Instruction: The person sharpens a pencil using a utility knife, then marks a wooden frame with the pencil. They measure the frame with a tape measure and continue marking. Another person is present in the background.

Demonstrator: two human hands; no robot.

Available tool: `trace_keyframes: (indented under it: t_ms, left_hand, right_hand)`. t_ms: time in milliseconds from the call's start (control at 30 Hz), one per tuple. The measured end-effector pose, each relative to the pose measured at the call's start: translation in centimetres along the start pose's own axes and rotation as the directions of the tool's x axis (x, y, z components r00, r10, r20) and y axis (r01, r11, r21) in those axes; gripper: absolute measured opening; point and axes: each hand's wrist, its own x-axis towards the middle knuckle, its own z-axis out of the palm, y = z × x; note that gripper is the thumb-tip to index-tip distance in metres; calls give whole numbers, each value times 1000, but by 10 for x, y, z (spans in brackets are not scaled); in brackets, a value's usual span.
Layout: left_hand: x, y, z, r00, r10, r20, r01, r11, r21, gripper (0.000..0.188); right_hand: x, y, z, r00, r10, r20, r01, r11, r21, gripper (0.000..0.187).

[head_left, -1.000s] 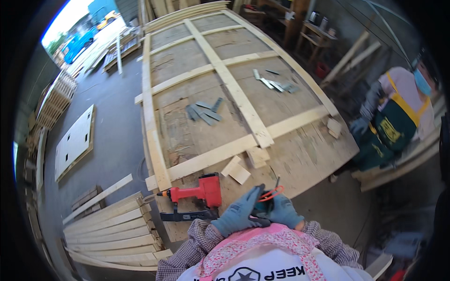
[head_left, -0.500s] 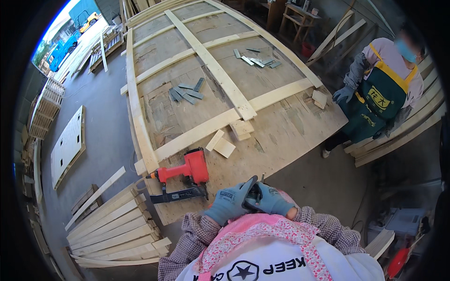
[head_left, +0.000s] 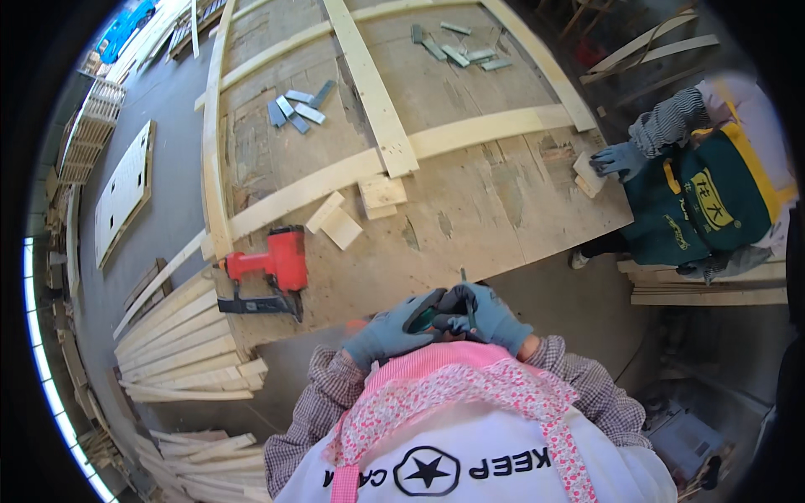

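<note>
My two gloved hands meet in front of my apron at the table's near edge. My left hand (head_left: 392, 329) curls around a small dark greenish thing, mostly hidden by the fingers. In my right hand (head_left: 493, 317), beside it, is a thin pencil-like stick (head_left: 470, 308), its tip pointing away from me. On the table's near left corner a red nail gun (head_left: 287, 258) with a black magazine lies on its side. Right of it are small wooden blocks (head_left: 341, 228) and a stack of blocks (head_left: 381, 194) against the frame's crosspiece.
A slatted wooden frame (head_left: 470, 134) lies on the plywood table (head_left: 495, 226), with piles of grey metal strips (head_left: 303, 109) inside it. At the right corner a co-worker's gloved hand (head_left: 619, 159) touches wooden blocks (head_left: 589, 178). Planks (head_left: 193, 344) are stacked left of the table.
My view has shifted, so the table sits higher and further left. The co-worker's hand has reached the corner blocks. My hands stay together, with the stick now showing more.
</note>
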Motion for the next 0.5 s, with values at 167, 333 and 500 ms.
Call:
trace_keyframes:
  t_ms: [167, 333, 500]
  left_hand:
    - [68, 73, 37, 996, -64, -63, 71, 992, 104, 72]
    - [110, 104, 51, 985, -72, -158, 71, 997, -15, 64]
    - [101, 82, 47, 908, -146, -393, 141, 989, -41, 48]
  right_hand:
    - [-12, -14, -98, 982, 70, 175, -95, 986, 137, 19]
    - [-2, -55, -170, 965, 117, 234, -148, 982, 121, 20]
    - [31, -112, -199, 976, 106, 188, -139, 975, 171, 19]
